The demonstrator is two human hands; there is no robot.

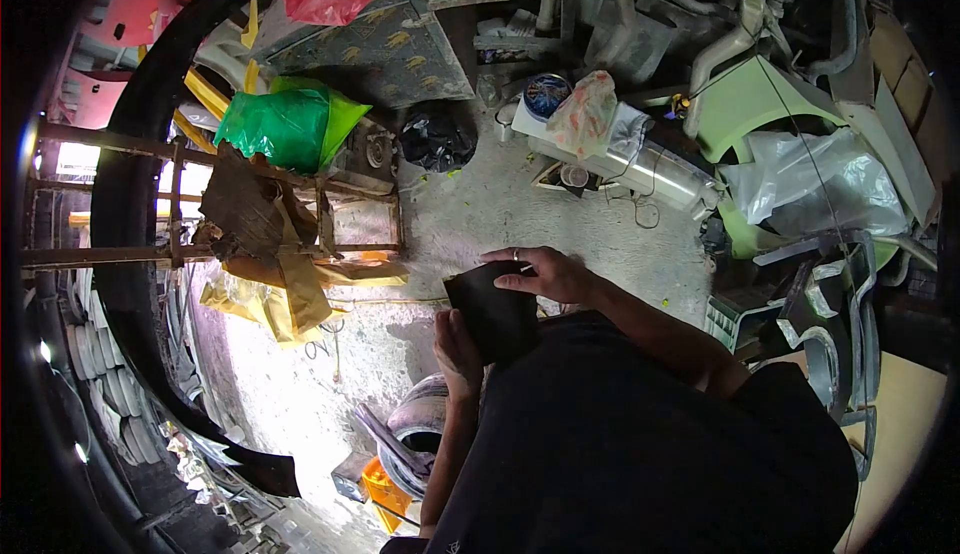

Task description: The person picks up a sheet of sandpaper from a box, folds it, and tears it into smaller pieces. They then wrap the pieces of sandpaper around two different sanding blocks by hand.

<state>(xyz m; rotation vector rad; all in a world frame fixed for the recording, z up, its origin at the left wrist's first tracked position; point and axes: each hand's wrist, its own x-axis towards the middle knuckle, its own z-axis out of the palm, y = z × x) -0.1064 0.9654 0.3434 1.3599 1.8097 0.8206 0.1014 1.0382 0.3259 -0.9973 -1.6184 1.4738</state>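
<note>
Head cam, only view I've got: a dark flat piece (492, 316) is up in front of the dark shirt (660, 434), btwn both hands. L hand (457, 356) has its fingers together, clamped on the piece's L edge; I can't see how its thumb sits. R hand (545, 276), w/ a ring (516, 254) on one finger, has thumb laid on the face & index stretched out by the top edge, the two apart at the tips; can't tell if it's pinching, other fingers partly hidden.

Around: concrete floor (480, 209) below, tire (415, 414) & orange item (385, 489) near the L forearm, rusty metal frame (110, 256) off to the L w/ a green bag (275, 129) by it. Black bag (438, 141) on the floor farther out; silver box (640, 159) w/ a clear plastic bag (583, 114) on top, to its R.
</note>
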